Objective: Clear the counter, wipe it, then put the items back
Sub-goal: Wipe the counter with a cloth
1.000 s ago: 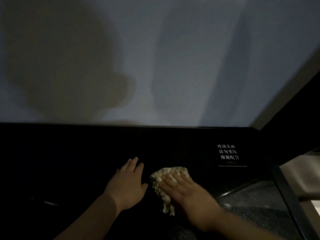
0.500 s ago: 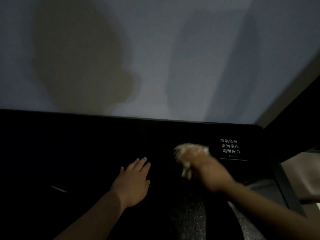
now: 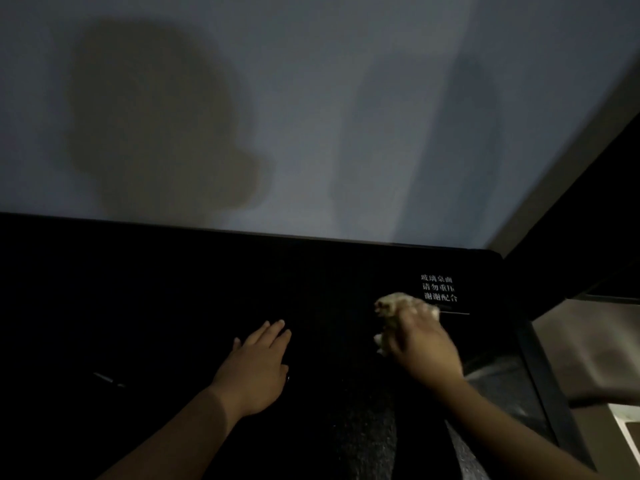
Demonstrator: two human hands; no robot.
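On a black counter (image 3: 173, 306) under a grey wall (image 3: 311, 98), rests the left hand (image 3: 254, 368) palm down, fingers straight and flat on the dark surface. Lays the right hand (image 3: 424, 346), motion-blurred, over a crumpled pale cloth (image 3: 391, 304) near the far right corner, just beside a white printed notice (image 3: 438, 288). Cannot tell whether those fingers curl around the cloth or press it flat.
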